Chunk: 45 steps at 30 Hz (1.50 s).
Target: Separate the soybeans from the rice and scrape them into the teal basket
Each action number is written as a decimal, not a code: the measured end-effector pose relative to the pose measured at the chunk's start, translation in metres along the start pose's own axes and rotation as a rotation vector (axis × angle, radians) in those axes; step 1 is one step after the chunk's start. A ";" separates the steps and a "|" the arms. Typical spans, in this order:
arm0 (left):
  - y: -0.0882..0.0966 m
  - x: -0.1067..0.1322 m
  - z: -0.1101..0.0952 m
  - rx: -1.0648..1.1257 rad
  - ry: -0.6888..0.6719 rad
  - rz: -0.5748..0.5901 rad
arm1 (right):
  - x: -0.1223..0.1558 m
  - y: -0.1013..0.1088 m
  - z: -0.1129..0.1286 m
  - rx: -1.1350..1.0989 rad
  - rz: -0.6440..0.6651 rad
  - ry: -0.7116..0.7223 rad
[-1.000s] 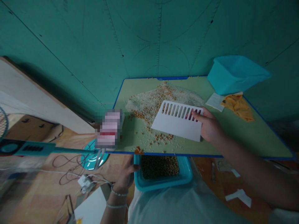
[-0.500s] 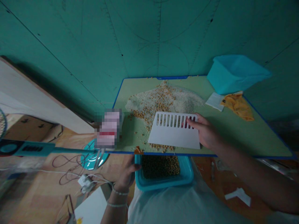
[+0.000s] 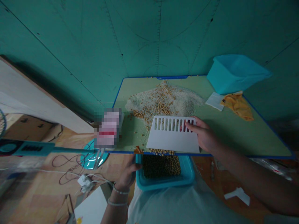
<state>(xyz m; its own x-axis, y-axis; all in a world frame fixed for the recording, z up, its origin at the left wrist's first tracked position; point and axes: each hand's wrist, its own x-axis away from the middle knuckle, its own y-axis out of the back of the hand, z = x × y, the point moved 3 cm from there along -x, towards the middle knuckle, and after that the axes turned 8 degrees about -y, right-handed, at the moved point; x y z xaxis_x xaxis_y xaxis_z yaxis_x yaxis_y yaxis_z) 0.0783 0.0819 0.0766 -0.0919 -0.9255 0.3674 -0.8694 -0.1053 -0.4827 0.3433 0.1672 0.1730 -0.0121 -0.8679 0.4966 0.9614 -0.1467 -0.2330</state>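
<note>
Gripping slotted white scraper (image 3: 173, 140) in right hand (image 3: 203, 134), at near edge of green counter (image 3: 238, 133), with tan beans (image 3: 162, 151) along its near side. Clasping left rim of teal tray (image 3: 164, 185) in left hand (image 3: 128, 174), just below that edge (dark and tan contents (image 3: 161, 167) inside). Facing pale grain heap (image 3: 189, 97), bean-strewn, farther back

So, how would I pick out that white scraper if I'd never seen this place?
Find the pale green table with the blue edge. At its near side, the right hand holds a flat white scraper. A row of long slots sets it apart from the small white sheet beside the orange cloth.
</note>
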 end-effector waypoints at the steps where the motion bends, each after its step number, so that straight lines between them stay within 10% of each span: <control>1: -0.001 0.000 0.000 0.004 0.000 -0.001 | 0.001 -0.001 0.000 0.003 0.003 -0.001; 17: -0.004 0.000 -0.003 -0.014 0.028 0.022 | 0.009 -0.006 0.000 0.046 0.053 0.004; 28: 0.001 0.002 -0.007 -0.001 -0.091 0.001 | -0.040 -0.042 0.019 0.022 0.071 0.260; 45: 0.028 0.002 -0.010 -0.019 -0.114 -0.043 | -0.055 -0.067 0.016 0.128 0.241 0.068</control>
<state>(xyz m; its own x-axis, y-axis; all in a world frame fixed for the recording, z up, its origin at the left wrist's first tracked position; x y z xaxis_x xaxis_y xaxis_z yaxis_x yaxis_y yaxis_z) 0.0491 0.0812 0.0717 0.0007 -0.9557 0.2945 -0.8805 -0.1402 -0.4529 0.2840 0.2326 0.1747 0.2071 -0.9009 0.3813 0.9655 0.1253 -0.2284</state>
